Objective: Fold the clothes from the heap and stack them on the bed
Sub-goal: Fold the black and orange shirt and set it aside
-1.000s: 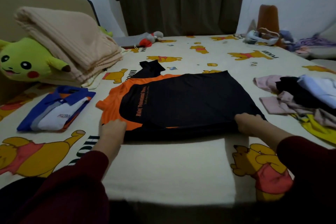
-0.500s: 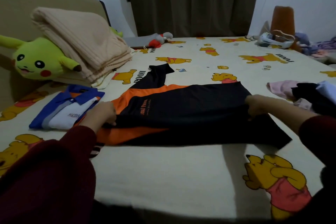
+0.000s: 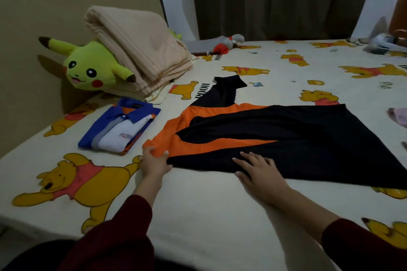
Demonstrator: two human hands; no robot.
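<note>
Jersey: I see a black and orange jersey (image 3: pixel 286 138) spread on the bed (image 3: pixel 209 204), partly folded over itself, one black sleeve pointing away from me toward the curtain.
Left hand: my left hand (image 3: pixel 154 161) pinches the orange corner of the jersey nearest the folded polo, fingers curled over the cloth edge.
Right hand: my right hand (image 3: pixel 256 168) lies flat on the jersey's near black edge, fingers straight and spread, pressing the cloth to the bed, gripping nothing.
Folded polo: a folded blue, white and grey polo shirt (image 3: pixel 120 126) sits just left of the jersey, close to its orange corner; I cannot tell whether they touch.
Blanket: a folded beige blanket (image 3: pixel 136 50) lies beyond the polo shirt, further left of the jersey, against the headboard (image 3: pixel 39 17).
Plush: a yellow Pikachu plush (image 3: pixel 90 68) leans at the blanket's left side, partly under it.
Heap: at the frame's right edge, right of the jersey, I make out a bit of pink cloth (image 3: pixel 398 116); too little shows to name it.
Far side: beyond the jersey's sleeve, a small grey and red soft toy (image 3: pixel 229 43) lies at the foot of the dark curtain (image 3: pixel 275 0).
</note>
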